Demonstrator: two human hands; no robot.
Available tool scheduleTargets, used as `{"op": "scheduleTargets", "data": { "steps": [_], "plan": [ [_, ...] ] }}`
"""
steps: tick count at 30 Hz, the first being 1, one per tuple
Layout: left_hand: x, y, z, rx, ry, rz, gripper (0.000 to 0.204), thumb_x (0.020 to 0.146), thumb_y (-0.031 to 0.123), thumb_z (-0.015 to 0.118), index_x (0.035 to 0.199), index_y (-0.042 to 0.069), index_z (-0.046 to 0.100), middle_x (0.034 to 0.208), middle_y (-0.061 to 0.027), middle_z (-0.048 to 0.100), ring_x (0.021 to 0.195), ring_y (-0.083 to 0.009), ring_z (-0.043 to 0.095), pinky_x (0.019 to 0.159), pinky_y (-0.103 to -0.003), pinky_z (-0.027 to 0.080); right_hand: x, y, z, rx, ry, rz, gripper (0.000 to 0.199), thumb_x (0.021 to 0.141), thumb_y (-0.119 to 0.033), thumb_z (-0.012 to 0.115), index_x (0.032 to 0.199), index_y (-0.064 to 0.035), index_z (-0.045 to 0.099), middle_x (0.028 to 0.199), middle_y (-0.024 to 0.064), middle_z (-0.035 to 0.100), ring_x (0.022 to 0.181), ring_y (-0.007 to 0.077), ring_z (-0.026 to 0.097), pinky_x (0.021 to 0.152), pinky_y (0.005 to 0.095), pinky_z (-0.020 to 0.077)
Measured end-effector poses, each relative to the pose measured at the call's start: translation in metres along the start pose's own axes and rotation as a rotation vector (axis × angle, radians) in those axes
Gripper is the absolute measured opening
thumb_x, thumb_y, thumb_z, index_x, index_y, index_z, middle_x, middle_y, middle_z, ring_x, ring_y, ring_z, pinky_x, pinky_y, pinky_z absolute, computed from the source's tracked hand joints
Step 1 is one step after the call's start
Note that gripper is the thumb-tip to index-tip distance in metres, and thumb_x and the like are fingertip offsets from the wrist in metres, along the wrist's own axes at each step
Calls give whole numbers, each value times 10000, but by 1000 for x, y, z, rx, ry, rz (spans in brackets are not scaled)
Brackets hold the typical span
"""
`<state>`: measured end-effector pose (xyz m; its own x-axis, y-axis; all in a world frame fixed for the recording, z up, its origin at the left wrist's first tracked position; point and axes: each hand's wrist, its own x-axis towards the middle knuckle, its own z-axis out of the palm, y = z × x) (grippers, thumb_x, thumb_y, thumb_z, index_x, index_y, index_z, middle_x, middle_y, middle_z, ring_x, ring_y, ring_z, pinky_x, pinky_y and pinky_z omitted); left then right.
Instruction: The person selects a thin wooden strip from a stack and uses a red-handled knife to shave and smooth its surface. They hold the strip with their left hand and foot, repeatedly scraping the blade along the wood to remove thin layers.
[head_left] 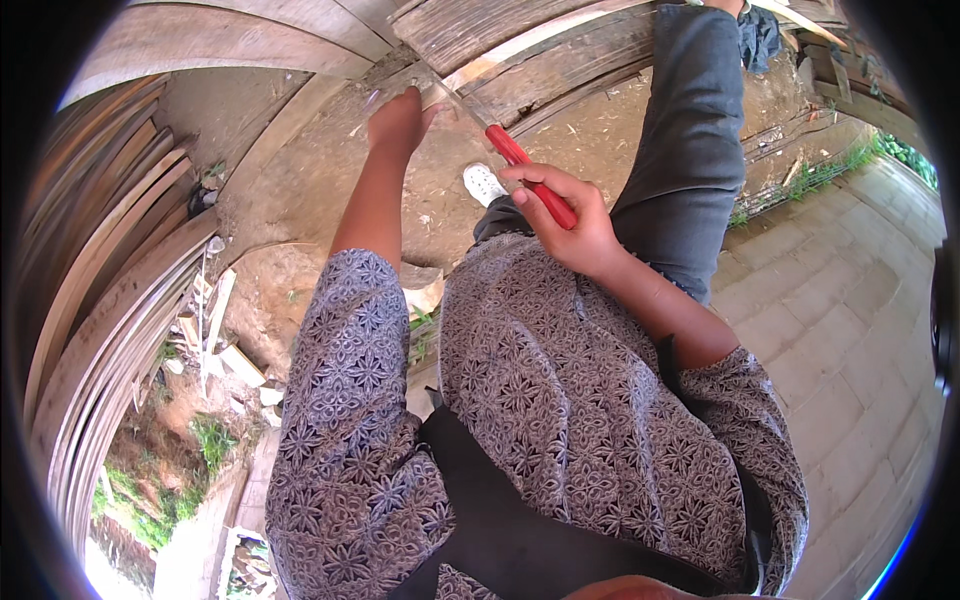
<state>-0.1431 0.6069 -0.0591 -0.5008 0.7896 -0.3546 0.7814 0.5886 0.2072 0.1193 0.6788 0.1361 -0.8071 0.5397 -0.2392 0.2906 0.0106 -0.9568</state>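
My right hand (568,215) is wrapped round the red handle of a long tool (512,150). Its thin metal shaft slants up and left toward the end of a weathered wooden plank (470,40); I cannot tell the exact kind of tip. Close to that tip is my left hand (398,122), its fingers curled in by the plank's end and a pale piece of wood. Whatever those fingers hold, if anything, is hidden. The forearm of the left hand reaches straight up over the bare earth.
Long boards (110,300) are stacked on the left. Wood scraps (235,365) lie below them among soil and grass. A white shoe (483,184) rests on the dirt ground (300,210). My trousered leg (685,140) stretches toward the planks. Paving (840,290) spreads to the right.
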Motion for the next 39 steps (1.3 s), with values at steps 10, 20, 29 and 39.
{"op": "scheduleTargets", "data": {
  "steps": [10,20,29,39],
  "plan": [
    [0,-4,-1,4,-60,-31,472,928,487,628,1074,40,585,1021,-183,717,962,-372,697,774,-485,561,-4,-4,-4,15,20,-6,223,980,-77,619,1187,-14,670,1083,103,710,993,104,633,885,262,490],
    [2,-3,-2,-66,-22,23,501,938,522,591,1109,50,581,1013,-189,718,969,-377,686,826,-495,538,-14,-15,-1,-36,20,-27,238,986,-77,608,1211,-25,660,1110,80,693,977,77,595,880,254,476],
    [-26,-27,6,-33,-72,18,462,935,500,605,1045,52,582,947,-172,720,913,-363,702,743,-494,550,-10,-10,9,13,-14,-12,239,986,-72,603,1215,-27,655,1029,57,674,915,71,583,818,239,475],
    [-42,-7,1,-47,-42,-7,467,935,515,600,1004,54,572,891,-157,712,841,-374,698,704,-498,547,-13,-9,24,-15,-27,58,245,972,-92,623,1213,-67,661,890,55,682,783,79,587,741,261,494]
  ]
}}
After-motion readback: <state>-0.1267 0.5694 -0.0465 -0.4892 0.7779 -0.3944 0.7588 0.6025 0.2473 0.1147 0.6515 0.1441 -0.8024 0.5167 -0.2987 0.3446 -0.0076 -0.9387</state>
